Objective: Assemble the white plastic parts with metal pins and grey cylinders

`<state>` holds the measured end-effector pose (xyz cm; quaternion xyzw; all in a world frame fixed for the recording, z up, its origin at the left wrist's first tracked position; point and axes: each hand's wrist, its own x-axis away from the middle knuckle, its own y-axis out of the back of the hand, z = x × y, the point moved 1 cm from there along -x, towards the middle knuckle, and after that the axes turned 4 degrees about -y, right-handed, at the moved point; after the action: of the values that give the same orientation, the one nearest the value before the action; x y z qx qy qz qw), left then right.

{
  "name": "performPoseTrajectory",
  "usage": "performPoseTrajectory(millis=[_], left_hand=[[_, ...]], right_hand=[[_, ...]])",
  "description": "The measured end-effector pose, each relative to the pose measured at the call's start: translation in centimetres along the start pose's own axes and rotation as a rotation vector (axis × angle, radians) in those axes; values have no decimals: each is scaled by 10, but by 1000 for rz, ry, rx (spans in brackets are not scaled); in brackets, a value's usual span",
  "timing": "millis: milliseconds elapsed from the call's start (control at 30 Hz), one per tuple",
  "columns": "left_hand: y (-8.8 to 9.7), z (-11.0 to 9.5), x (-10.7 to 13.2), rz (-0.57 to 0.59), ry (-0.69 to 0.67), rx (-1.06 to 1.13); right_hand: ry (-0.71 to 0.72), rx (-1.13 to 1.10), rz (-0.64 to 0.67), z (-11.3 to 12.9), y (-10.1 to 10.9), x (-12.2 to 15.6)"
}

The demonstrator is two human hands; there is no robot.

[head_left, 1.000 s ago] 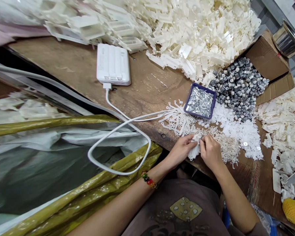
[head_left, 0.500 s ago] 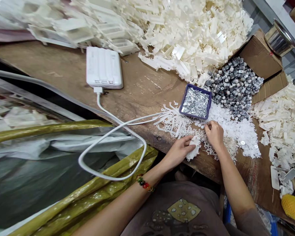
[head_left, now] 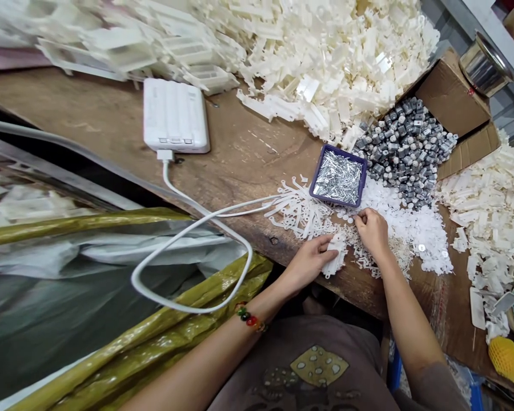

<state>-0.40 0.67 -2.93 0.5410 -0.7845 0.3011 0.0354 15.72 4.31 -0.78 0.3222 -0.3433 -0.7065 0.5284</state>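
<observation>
head view: near lower centre of the frame, your left grip [head_left: 308, 264] is closed on a white moulded plastic strip [head_left: 334, 257] above the wooden table [head_left: 244, 171]. your right grip [head_left: 372, 231] pinches at white plastic runners [head_left: 312, 220], though what it holds is hidden. the strip looks light, stiff and thin-edged, so take it by its thicker body.

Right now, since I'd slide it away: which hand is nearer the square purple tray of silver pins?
Right: the right hand sits just off the purple tray's near corner; the left hand, on a white plastic strip, lies farther off.
</observation>
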Motion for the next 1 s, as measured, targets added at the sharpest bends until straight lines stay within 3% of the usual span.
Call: performPoseTrajectory(millis=[133, 200, 300, 633, 733, 900, 1000], left_hand=[[1, 0, 0, 7, -12, 4], [1, 0, 0, 32, -22, -4], [2, -2, 2, 7, -44, -22], [5, 0, 2, -3, -61, -52], [6, 0, 2, -10, -38, -57], [-5, 4, 2, 122, 11, -6], [-16, 10, -2, 176, 21, 10]], right_hand=[[-67, -342, 212, 4, 8, 28], [-38, -388, 267, 8, 12, 44], [28, -322, 222, 16, 15, 58], [213, -65, 188, 20, 11, 65], [191, -73, 237, 9, 18, 55], [94, 304, -44, -25, 43, 8], [154, 402, -23, -36, 48, -7]])
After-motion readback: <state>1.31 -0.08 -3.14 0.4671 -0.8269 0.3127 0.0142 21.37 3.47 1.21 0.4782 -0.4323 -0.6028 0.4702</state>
